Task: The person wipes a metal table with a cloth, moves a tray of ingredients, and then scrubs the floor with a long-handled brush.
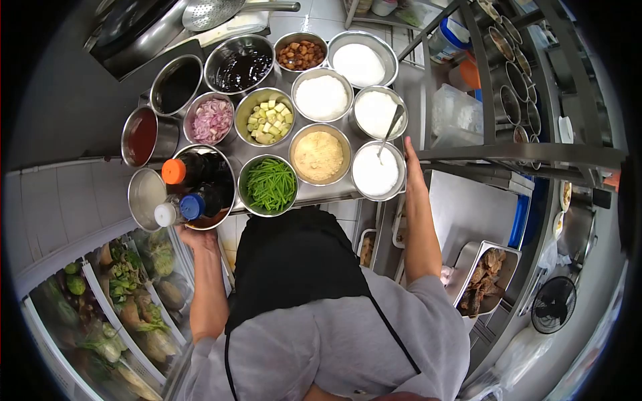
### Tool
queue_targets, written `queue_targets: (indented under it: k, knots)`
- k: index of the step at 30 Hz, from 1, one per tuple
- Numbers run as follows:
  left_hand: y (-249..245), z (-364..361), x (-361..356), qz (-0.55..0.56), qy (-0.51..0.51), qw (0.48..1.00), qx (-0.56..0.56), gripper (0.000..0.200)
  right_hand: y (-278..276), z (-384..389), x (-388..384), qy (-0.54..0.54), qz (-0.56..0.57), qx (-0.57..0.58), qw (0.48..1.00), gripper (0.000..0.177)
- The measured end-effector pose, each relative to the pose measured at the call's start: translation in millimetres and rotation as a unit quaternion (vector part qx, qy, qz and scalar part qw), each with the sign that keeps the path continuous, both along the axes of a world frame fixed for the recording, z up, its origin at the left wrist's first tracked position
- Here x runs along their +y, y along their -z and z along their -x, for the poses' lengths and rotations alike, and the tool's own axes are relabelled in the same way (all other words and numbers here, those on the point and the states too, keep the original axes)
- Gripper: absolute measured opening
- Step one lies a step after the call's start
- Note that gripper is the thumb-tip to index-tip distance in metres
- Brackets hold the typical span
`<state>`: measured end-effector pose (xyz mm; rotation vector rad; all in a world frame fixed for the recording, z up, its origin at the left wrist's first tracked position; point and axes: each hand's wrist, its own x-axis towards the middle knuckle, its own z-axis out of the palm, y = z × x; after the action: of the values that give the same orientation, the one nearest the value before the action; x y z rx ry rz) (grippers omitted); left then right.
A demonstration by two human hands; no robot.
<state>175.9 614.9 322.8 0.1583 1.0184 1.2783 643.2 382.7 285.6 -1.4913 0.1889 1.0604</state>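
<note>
My left hand (199, 239) is at the near left, against the underside of a steel container (231, 175) holding bottles with orange, white and blue caps. Its fingers are mostly hidden there. My right hand (414, 167) lies stretched along the right edge of the steel surface (319, 194), beside a tin of white powder (374, 171) with a spoon (389, 134) in it. Between my hands stand tins of cut green vegetable (269, 185), tan powder (318, 156), pale green cubes (270, 122) and chopped shallots (211, 121).
Further back are tins of dark sauce (241, 64), brown pieces (301, 53) and more white powder (323, 95). A skimmer (212, 12) lies at the top. An open vegetable fridge (120, 287) is at left. Metal racking (521, 152) and a pan of brown food (485, 281) are at right.
</note>
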Motion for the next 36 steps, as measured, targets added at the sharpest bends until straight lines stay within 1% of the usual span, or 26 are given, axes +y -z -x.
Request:
queue_targets:
  k: [1, 2, 5, 6, 7, 8, 9, 10, 12, 13, 14, 15, 16, 17, 19, 20, 21, 22, 23, 25, 26, 30, 32, 34, 35, 36]
  knots:
    - [6.0, 3.8, 2.7, -0.008, -0.01, 1.0, -0.001, 0.048, 4.9, -1.1, 0.7, 0.009, 0.012, -0.013, 1.0, 0.085]
    - [-12.1, -10.7, 7.5, 0.026, -0.029, 0.998, 0.042, 0.048, 0.0, 10.5, 10.6, 0.01, 0.019, -0.036, 0.999, 0.089]
    - [28.8, 18.6, 11.8, -0.015, -0.01, 1.0, -0.025, 0.048, 26.5, -8.9, -3.4, -0.012, -0.008, -0.001, 1.0, 0.097]
    - [17.0, 13.4, 10.1, -0.009, -0.007, 1.0, -0.025, 0.049, -33.2, 25.9, 19.9, 0.025, 0.05, -0.097, 0.994, 0.09]
    - [53.8, 35.2, 14.5, -0.055, 0.011, 0.998, -0.018, 0.05, 9.9, 4.8, 4.9, 0.035, 0.015, -0.037, 0.999, 0.078]
    - [40.6, 26.8, 12.2, -0.007, -0.046, 0.999, 0.013, 0.053, 8.2, 3.7, 4.1, 0.011, -0.023, 0.011, 1.0, 0.07]
    - [51.2, 32.7, 13.0, -0.005, -0.052, 0.998, -0.031, 0.055, -7.1, 13.5, 10.0, -0.012, -0.057, 0.013, 0.998, 0.069]
    - [35.7, 25.3, 9.9, 0.01, -0.071, 0.997, -0.008, 0.057, -14.7, 18.1, 13.8, 0.002, -0.028, -0.002, 1.0, 0.07]
    - [42.5, 33.6, 6.9, -0.005, -0.033, 0.999, -0.029, 0.06, -16.8, 20.0, 12.8, 0.016, 0.012, -0.015, 1.0, 0.069]
    - [42.5, 38.9, 4.7, 0.044, -0.02, 0.999, -0.007, 0.062, -21.8, 23.6, 13.5, 0.024, 0.005, 0.002, 1.0, 0.069]
    - [61.8, 50.8, 3.0, 0.009, 0.008, 1.0, 0.016, 0.068, -16.0, 22.5, 9.4, -0.006, -0.017, -0.025, 1.0, 0.075]
    - [46.1, 50.7, -2.3, 0.035, 0.008, 0.999, 0.018, 0.077, -33.6, 33.6, 16.2, -0.014, -0.004, -0.005, 1.0, 0.073]
    - [43.0, 54.9, -3.9, 0.093, 0.0, 0.995, 0.032, 0.086, -27.7, 30.0, 13.3, -0.025, -0.022, 0.003, 0.999, 0.072]
    - [39.3, 61.3, -5.7, 0.107, 0.008, 0.994, 0.034, 0.09, -28.2, 31.0, 13.3, -0.025, -0.019, 0.0, 1.0, 0.07]
    - [56.0, 85.2, -4.6, 0.113, 0.058, 0.992, 0.0, 0.087, -15.1, 22.2, 2.8, -0.027, -0.032, -0.014, 0.999, 0.068]
    - [61.7, 94.5, -3.4, 0.117, 0.061, 0.991, 0.018, 0.087, -27.4, 32.1, 4.6, -0.007, -0.019, -0.005, 1.0, 0.067]
    - [67.9, 103.2, -1.6, 0.123, 0.066, 0.99, 0.036, 0.087, -11.7, 18.7, -8.2, -0.016, -0.048, 0.0, 0.999, 0.066]
    - [79.6, 112.3, 1.2, 0.149, 0.042, 0.987, 0.047, 0.079, -6.4, 13.3, -19.0, -0.019, -0.048, -0.024, 0.998, 0.059]
    - [85.6, 119.6, 5.6, 0.15, 0.018, 0.986, 0.069, 0.077, -12.1, 16.2, -21.5, -0.02, -0.026, -0.022, 0.999, 0.06]
    - [93.9, 135.1, 11.8, 0.157, -0.021, 0.981, 0.114, 0.072, -18.1, 26.8, -27.0, -0.032, -0.05, -0.047, 0.997, 0.06]
    - [98.9, 144.2, 16.7, 0.164, -0.055, 0.978, 0.117, 0.062, -21.3, 31.5, -32.5, -0.034, -0.041, -0.051, 0.997, 0.062]
    - [99.2, 179.9, 52.4, 0.081, -0.143, 0.971, 0.171, 0.047, -23.2, 50.5, -39.4, -0.021, -0.011, -0.051, 0.998, 0.062]
    - [94.3, 192.3, 81.0, 0.015, -0.121, 0.974, 0.192, 0.049, -19.5, 61.0, -46.3, 0.012, -0.007, -0.056, 0.998, 0.057]
    - [74.5, 196.0, 107.6, -0.017, -0.038, 0.98, 0.197, 0.051, -17.7, 78.2, -39.3, 0.048, 0.006, -0.066, 0.997, 0.051]
    - [78.1, 198.8, 121.3, -0.051, 0.02, 0.978, 0.201, 0.054, -20.3, 91.9, -33.6, 0.073, 0.02, -0.072, 0.995, 0.048]
    - [86.1, 199.4, 135.2, -0.104, 0.071, 0.98, 0.157, 0.058, -20.6, 111.2, -29.0, 0.096, -0.004, -0.085, 0.992, 0.047]
